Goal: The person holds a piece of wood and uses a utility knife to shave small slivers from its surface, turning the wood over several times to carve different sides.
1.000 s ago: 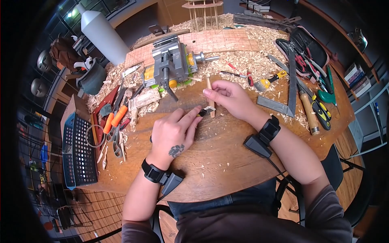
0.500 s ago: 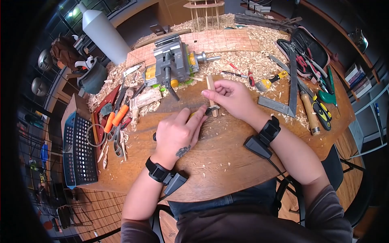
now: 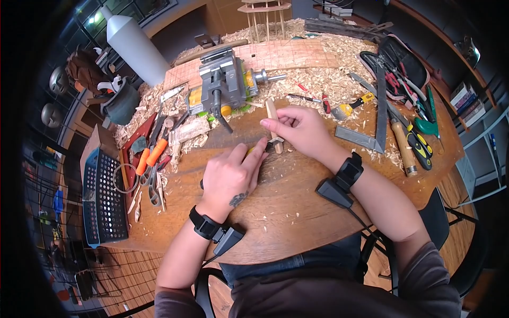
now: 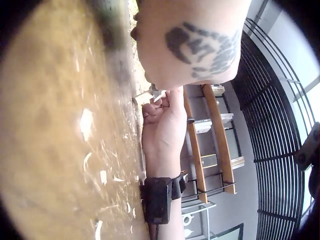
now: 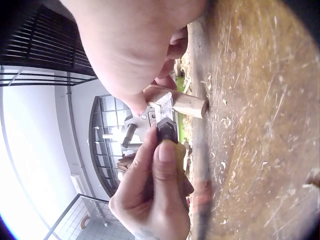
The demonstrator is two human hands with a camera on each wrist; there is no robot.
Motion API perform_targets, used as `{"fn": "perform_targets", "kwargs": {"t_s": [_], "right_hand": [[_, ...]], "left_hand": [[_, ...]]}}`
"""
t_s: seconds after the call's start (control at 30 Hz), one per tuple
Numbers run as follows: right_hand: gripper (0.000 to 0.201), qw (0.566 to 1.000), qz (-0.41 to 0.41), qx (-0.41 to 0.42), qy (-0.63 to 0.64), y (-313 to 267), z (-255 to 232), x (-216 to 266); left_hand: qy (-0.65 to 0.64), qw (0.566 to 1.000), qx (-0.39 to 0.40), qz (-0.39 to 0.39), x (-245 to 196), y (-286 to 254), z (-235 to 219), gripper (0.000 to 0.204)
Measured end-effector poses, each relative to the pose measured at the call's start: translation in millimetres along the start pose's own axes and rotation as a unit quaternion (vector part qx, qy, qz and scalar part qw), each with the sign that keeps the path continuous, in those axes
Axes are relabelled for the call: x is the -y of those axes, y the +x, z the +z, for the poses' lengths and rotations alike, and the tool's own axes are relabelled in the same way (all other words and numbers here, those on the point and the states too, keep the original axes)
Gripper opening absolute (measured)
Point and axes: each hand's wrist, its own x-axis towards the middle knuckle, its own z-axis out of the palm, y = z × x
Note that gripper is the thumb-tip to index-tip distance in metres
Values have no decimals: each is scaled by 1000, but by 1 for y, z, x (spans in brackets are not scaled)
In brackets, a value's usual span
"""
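My left hand (image 3: 229,172) grips a utility knife (image 5: 167,131) with a yellow handle and a black collar. Its thumb and forefinger pinch close behind the collar in the right wrist view. The blade (image 5: 163,106) lies across a small pale wooden stick (image 5: 189,104), near its lower end. My right hand (image 3: 301,130) pinches that stick farther up between thumb and fingers. One end of the stick comes down at the tabletop, while the upper part leans away from me. In the left wrist view, the tattooed left hand hides most of the knife.
A metal vise (image 3: 221,79) stands beyond my hands, amid wood shavings. At left lie scissors (image 3: 154,193), orange-handled tools (image 3: 156,152) and a perforated blue basket (image 3: 106,201). A steel square (image 3: 380,114), a scraper (image 3: 352,106) and a wooden-handled tool (image 3: 404,146) lie at right. Small chips dot the wooden table (image 3: 297,212).
My left hand has moved slightly right and the knife has come over the stick. The stick's upper end has shifted a little left in my right hand. The vise and tools stay put.
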Motion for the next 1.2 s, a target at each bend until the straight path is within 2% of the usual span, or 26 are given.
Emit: {"fn": "perform_targets", "kwargs": {"t_s": [0.1,0.17,0.23,0.3,0.4,0.47,0.53,0.6,0.73,0.8,1.0,1.03,1.13,1.2], "right_hand": [[37,1000,0,-7,1,-1,0,3],[38,1000,0,-8,-7,-1,-2,3],[38,1000,-1,-10,-15,-2,-1,4],[28,999,2,-4,-48,-3,0,8],[31,998,-1,-9,-61,-4,-1,15],[32,998,-6,-19,-63,-4,-1,16],[33,997,-12,-28,-65,-4,-1,15],[44,997,-4,-30,-71,-3,-1,12],[43,995,-13,-37,-90,-5,-1,16],[36,998,-2,-29,-58,-6,0,19],[38,998,10,-27,-53,-6,1,18],[38,998,10,-27,-54,-5,1,16],[36,999,13,-9,-47,-3,1,9],[34,999,30,15,27,-2,1,8]], "left_hand": [[-14,1000,3,-3,-1,-2,1,34],[-10,999,39,24,-6,-6,1,32],[-7,999,45,18,-8,-6,-1,32],[-4,999,50,12,-7,-6,0,31],[-9,1000,26,6,-3,-4,3,30],[8,1000,-17,-17,-2,0,3,30],[7,1000,-16,-17,-2,1,3,31],[-3,1000,13,-18,-5,0,0,30],[12,999,47,12,-10,-6,2,30],[4,999,47,9,-10,-4,3,29],[-39,998,18,-48,-4,-2,3,27],[-46,998,-8,-37,0,-2,8,28],[-50,998,-7,-45,2,-2,6,28],[-57,997,-6,-53,3,-1,4,27]]}}
